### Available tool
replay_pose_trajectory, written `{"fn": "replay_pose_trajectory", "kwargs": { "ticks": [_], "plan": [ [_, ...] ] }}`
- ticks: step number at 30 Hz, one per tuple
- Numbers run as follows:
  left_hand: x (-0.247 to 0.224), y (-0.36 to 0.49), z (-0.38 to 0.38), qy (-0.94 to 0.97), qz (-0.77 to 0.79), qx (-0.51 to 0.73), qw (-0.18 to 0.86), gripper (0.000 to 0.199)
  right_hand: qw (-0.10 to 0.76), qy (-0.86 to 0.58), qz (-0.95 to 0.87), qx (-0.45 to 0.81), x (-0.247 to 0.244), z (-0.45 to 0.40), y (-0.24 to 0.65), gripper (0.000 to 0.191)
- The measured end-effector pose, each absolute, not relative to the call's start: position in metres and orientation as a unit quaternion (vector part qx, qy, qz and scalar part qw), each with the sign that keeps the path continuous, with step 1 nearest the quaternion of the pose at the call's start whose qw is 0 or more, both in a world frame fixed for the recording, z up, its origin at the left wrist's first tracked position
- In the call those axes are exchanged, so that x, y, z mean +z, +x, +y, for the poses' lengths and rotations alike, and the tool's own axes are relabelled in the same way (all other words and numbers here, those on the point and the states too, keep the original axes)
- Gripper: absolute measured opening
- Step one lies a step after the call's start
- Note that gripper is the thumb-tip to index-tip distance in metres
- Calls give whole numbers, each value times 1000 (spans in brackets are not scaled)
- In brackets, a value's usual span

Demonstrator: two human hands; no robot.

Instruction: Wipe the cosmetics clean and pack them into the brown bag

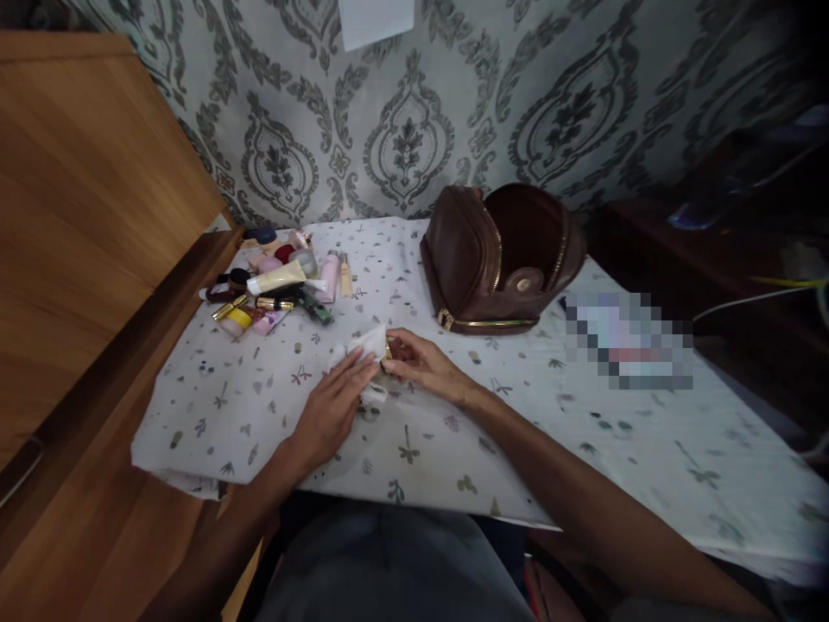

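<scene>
Near the front middle of the cloth-covered table, my left hand (333,406) is closed on a white cloth or tissue (369,342), its fingers pressed together over it. Just to the right, my right hand (424,364) pinches a small item with a gold part (387,352), which touches the white cloth; most of it is hidden by my fingers. A pile of cosmetics lies at the back left, with a cream tube (277,278), a pink tube (329,276) and a yellow-banded jar (236,321). Behind my right hand stands a brown bag (496,263) with its top open.
The white patterned cloth (259,397) covers the table. A blurred-out flat object (628,341) lies on the right, near a pale cable (744,301). A wooden panel (97,164) borders the left side, and a patterned wall covering (408,138) rises behind.
</scene>
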State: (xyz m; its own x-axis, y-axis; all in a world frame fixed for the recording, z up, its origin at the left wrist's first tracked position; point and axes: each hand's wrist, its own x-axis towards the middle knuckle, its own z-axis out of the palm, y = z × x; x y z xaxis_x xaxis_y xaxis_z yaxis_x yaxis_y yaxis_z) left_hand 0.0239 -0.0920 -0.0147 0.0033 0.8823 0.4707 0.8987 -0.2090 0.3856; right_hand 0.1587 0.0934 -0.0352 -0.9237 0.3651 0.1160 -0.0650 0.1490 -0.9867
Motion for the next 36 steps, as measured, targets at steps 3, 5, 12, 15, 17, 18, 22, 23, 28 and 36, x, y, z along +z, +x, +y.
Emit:
{"fn": "replay_pose_trajectory", "kwargs": {
  "ticks": [3,5,12,15,17,18,22,23,28,36],
  "plan": [
    [-13,22,-91,-701,-633,-330,1,51,157,-66,-723,670,-34,95,160,68],
    [-12,22,-91,-697,-635,-332,-4,50,145,-48,-716,681,-34,97,160,66],
    [-17,23,-94,-727,-614,-306,14,53,178,-95,-717,668,-42,96,157,57],
    [-19,24,-95,-742,-605,-287,31,54,181,-115,-695,686,-40,94,157,57],
    [-17,25,-95,-740,-614,-272,45,54,172,-126,-680,701,-37,92,156,56],
    [-15,25,-94,-736,-621,-264,49,54,165,-129,-675,707,-35,91,156,55],
    [-7,24,-84,-721,-640,-263,37,51,142,-128,-662,724,-30,87,155,50],
    [-4,23,-80,-717,-639,-277,27,50,138,-124,-659,729,-29,86,155,50],
    [8,13,-64,-616,-682,-381,-101,37,118,-89,-648,747,-24,78,158,56],
    [4,6,-53,-304,-659,-537,-430,56,204,-18,-744,636,-18,69,160,51]
  ]
}}
